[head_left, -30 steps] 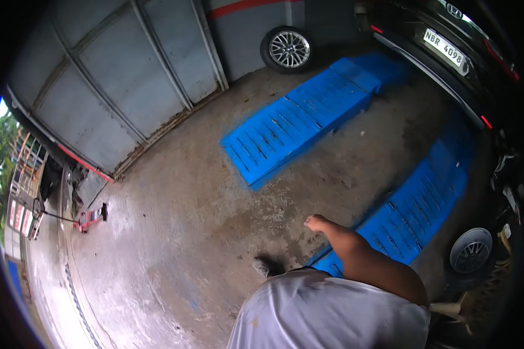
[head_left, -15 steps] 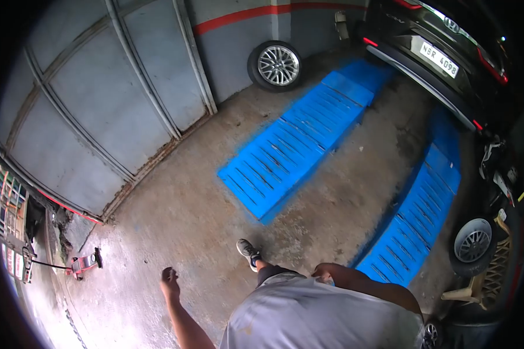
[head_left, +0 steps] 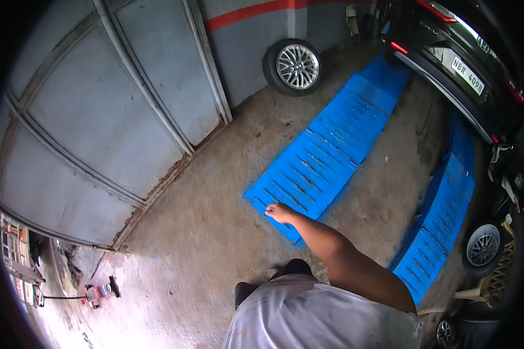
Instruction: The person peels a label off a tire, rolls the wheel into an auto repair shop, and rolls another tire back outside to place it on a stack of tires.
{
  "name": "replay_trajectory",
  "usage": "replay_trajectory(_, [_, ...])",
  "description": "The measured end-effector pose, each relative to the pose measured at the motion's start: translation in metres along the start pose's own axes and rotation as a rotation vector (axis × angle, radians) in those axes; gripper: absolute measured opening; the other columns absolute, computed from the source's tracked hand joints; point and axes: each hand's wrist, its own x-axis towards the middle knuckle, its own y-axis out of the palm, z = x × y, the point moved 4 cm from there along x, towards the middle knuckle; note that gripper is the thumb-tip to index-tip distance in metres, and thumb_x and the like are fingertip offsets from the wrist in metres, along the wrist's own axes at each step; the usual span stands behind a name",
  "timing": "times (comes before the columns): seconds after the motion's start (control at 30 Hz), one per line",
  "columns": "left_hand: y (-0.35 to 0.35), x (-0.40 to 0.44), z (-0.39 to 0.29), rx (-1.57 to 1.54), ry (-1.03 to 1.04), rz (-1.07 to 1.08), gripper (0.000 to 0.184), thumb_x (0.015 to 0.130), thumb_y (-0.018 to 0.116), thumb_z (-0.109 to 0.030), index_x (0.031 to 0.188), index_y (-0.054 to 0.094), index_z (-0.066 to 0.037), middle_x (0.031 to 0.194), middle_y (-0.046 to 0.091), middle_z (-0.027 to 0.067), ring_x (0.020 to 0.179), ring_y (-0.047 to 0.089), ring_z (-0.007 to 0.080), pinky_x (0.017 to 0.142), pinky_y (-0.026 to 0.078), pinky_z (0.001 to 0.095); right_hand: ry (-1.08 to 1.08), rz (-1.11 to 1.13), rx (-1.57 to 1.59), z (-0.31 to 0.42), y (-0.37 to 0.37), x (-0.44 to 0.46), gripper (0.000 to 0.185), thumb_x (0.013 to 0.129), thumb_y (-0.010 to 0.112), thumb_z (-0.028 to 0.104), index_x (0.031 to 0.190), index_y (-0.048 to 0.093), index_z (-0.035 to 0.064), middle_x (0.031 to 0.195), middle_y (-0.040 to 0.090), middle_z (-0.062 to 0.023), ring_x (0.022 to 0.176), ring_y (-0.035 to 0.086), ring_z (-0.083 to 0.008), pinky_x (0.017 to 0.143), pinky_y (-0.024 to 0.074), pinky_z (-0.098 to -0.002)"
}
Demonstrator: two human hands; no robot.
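Observation:
My right hand (head_left: 280, 213) is stretched out in front of my body, its fingers loosely curled in. No object shows in it. Below it in the picture lies the near end of a blue slotted ramp (head_left: 326, 157); the hand appears to be above the ramp, not touching it. My left hand is out of view. A second blue ramp (head_left: 434, 232) runs alongside to the right. Both lead towards the rear of a dark car (head_left: 425, 43) at the upper right.
An alloy wheel with tyre (head_left: 297, 67) leans on the grey wall. A large metal gate (head_left: 93, 116) stands at left, with a red floor jack (head_left: 101, 292) near its lower end. At right are another wheel (head_left: 483, 245) and a tan plastic chair (head_left: 484, 289).
My right hand has swung forward from beside my body to over the ramp end. My left hand has dropped out of view. The ramps, wheels and jack have shifted right and the jack lower.

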Motion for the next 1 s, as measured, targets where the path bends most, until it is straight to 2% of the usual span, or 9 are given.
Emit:
replay_trajectory(0.27, [-0.092,0.156,-0.117,-0.036,0.08,0.029,0.024,0.096,0.059,-0.026,0.103,0.073,-0.007,0.094,0.074,0.01,0.081,0.071,0.0197,0.068,0.055,0.0359,0.135,0.092,-0.165,0.019,0.029,0.112,0.058,0.088,0.066,0.057,0.117,0.067,0.0062,0.111,0.071,-0.0196,0.103,0.068,-0.0369,0.087,0.0541,-0.0458])
replay_trajectory(0.37, [-0.161,0.228,-0.182,0.013,0.169,0.07,0.023,0.095,0.06,-0.025,0.104,0.073,-0.008,0.095,0.075,0.0101,0.081,0.071,0.0199,0.067,0.055,0.0364,0.315,0.516,-0.365,-0.035,0.073,0.103,0.057,0.095,0.054,0.059,0.093,0.072,0.0054,0.089,0.072,-0.0187,0.073,0.067,-0.0345,0.068,0.0529,-0.0512])
replay_trajectory(0.43, [-0.223,0.296,-0.235,0.064,0.281,0.072,0.022,0.095,0.06,-0.024,0.105,0.073,-0.009,0.096,0.075,0.0102,0.081,0.072,0.02,0.066,0.056,0.0367,0.226,0.705,-0.487,-0.034,0.089,0.092,0.045,0.099,0.055,0.051,0.113,0.073,0.0126,0.093,0.073,-0.0154,0.071,0.067,-0.0316,0.066,0.053,-0.052])
replay_trajectory(0.5, [-0.281,0.376,-0.303,0.128,0.324,-0.021,0.022,0.093,0.065,-0.026,0.106,0.073,-0.011,0.093,0.075,0.0095,0.076,0.072,0.02,0.064,0.056,0.0377,0.481,0.679,-0.172,-0.001,0.064,0.084,0.038,0.099,0.058,0.045,0.122,0.07,0.0167,0.1,0.073,-0.0142,0.084,0.07,-0.0321,0.075,0.0545,-0.0498])
replay_trajectory(0.63, [-0.35,0.474,-0.477,0.021,0.403,-0.149,0.024,0.094,0.067,-0.021,0.111,0.067,-0.004,0.089,0.073,0.0122,0.068,0.068,0.0212,0.062,0.055,0.0327,0.168,0.557,-0.456,-0.014,0.052,0.123,0.037,0.098,0.061,0.038,0.129,0.066,0.0193,0.117,0.069,-0.0113,0.113,0.064,-0.028,0.088,0.0537,-0.0401])
replay_trajectory(0.73, [-0.337,0.522,-0.618,0.035,0.394,0.009,0.027,0.097,0.063,-0.019,0.116,0.063,0.0,0.103,0.071,0.0127,0.079,0.069,0.0211,0.069,0.057,0.0331,0.103,0.488,-0.541,-0.048,0.064,0.169,0.045,0.096,0.061,0.03,0.139,0.056,0.0209,0.124,0.066,-0.0082,0.108,0.066,-0.0244,0.086,0.0554,-0.0374])
replay_trajectory(0.77, [-0.315,0.528,-0.668,0.063,0.431,0.097,0.027,0.097,0.062,-0.018,0.118,0.062,0.0,0.107,0.07,0.0129,0.083,0.069,0.021,0.071,0.058,0.0332,0.513,0.558,-0.182,-0.091,0.084,0.197,0.039,0.098,0.06,0.034,0.135,0.06,0.0215,0.117,0.069,-0.0092,0.096,0.068,-0.0211,0.078,0.057,-0.0361])
replay_trajectory(0.93, [-0.195,0.56,-0.87,0.021,0.648,0.413,0.032,0.098,0.064,-0.02,0.126,0.061,-0.005,0.11,0.07,0.0105,0.087,0.069,0.0202,0.072,0.054,0.0319,0.889,0.428,0.254,-0.057,0.007,0.285,0.039,0.099,0.059,0.043,0.133,0.063,0.0257,0.098,0.071,-0.0111,0.078,0.069,-0.0222,0.067,0.0567,-0.0385])
replay_trajectory(1.0, [-0.147,0.562,-0.944,0.132,0.623,0.442,0.033,0.097,0.064,-0.021,0.126,0.061,-0.006,0.106,0.071,0.0076,0.086,0.069,0.0182,0.074,0.053,0.0329,0.764,0.444,0.217,-0.081,-0.04,0.348,0.041,0.097,0.056,0.034,0.136,0.061,0.0245,0.098,0.071,-0.0143,0.079,0.07,-0.0277,0.072,0.0571,-0.0424])
